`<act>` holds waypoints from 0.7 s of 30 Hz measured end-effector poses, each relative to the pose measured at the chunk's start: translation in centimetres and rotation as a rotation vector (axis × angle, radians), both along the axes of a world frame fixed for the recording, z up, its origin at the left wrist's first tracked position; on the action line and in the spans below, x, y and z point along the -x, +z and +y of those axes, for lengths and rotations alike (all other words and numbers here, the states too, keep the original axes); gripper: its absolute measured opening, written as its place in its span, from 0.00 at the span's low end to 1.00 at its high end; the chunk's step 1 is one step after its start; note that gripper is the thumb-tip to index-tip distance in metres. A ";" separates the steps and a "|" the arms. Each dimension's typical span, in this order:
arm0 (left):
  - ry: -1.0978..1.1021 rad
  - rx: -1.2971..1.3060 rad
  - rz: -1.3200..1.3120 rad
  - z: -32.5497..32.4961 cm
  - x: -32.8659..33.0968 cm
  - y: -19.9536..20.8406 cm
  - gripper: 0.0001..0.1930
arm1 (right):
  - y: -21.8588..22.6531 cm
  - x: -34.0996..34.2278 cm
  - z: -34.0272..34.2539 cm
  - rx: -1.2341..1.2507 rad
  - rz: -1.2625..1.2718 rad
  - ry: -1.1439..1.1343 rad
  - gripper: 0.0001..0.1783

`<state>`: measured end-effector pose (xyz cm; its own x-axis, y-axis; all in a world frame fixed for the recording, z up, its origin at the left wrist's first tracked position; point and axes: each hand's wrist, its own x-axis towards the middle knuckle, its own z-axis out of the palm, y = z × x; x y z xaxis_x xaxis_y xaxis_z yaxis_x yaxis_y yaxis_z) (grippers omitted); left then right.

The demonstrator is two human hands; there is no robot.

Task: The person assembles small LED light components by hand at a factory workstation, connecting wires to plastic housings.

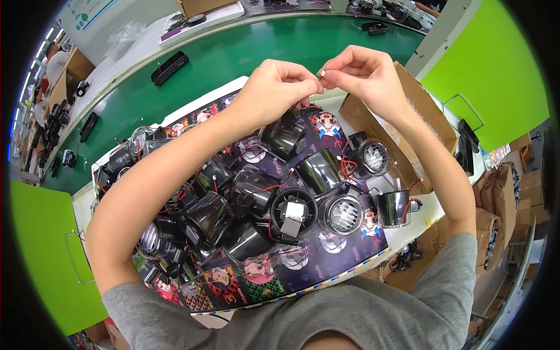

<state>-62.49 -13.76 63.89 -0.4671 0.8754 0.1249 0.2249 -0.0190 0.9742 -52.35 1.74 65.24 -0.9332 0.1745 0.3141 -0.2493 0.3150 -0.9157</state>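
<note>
Both my hands meet above the far side of a printed sheet (pixel 318 248). My right hand (pixel 367 79) pinches a small white wire connector (pixel 322 73) between thumb and fingertips. Close against it, my left hand (pixel 280 87) has its thumb and fingers pressed together on a thin red wire (pixel 304 107). Below the left hand lies a glossy black cup-shaped fan housing (pixel 283 139), partly covered by that hand. Several similar black housings with clear parts, such as one with a round grille (pixel 342 214) and one showing a fan wheel (pixel 293 211), are heaped beneath my forearms.
Beyond the sheet runs a green conveyor belt (pixel 216 64) carrying black devices (pixel 170 68). An open cardboard box (pixel 429 111) stands at the right, near a bright green panel (pixel 496 76). Another green panel (pixel 44 251) is at the left. Cartons (pixel 528 181) fill the lower right.
</note>
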 end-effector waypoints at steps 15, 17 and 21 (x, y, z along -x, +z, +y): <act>-0.010 0.045 0.094 0.3 -0.2 0.2 0.10 | 0.4 -0.6 -0.1 0.152 0.019 -0.024 0.21; 0.000 0.029 0.078 0.4 -0.2 0.1 0.10 | 0.2 -0.4 0.1 0.173 0.031 -0.029 0.22; 0.021 0.007 0.104 0.3 0.0 0.0 0.10 | 0.0 -0.5 0.1 0.279 0.008 -0.040 0.24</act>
<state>-62.51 -13.43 63.89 -0.4700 0.8665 0.1682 0.3254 -0.0070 0.9455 -51.88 1.84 65.20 -0.9216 0.2920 0.2558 -0.2490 0.0609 -0.9666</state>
